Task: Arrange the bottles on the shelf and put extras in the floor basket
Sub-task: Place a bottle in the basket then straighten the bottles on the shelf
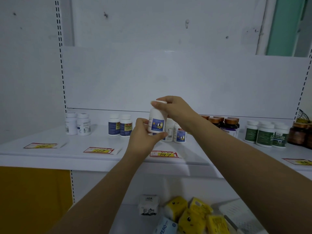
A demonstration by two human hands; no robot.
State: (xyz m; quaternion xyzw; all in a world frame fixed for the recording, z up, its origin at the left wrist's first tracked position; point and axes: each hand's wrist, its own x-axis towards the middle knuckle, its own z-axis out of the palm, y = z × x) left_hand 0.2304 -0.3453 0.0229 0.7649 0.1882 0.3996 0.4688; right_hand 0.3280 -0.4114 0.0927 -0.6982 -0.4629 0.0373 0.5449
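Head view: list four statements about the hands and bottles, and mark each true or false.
1. Both the left hand and the right hand hold the blue-labelled bottle. True.
2. The right hand grips the bottle's base. False: it pinches the cap; the left hand holds the body.
3. The green-labelled bottles stand at the left end of the shelf. False: they stand toward its right end.
4. On the level below lie yellow packs. True.

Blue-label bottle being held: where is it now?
Head view, centre: the blue-label bottle is upright over the shelf, right hand on its cap, left hand at its base, just left of two white bottles.
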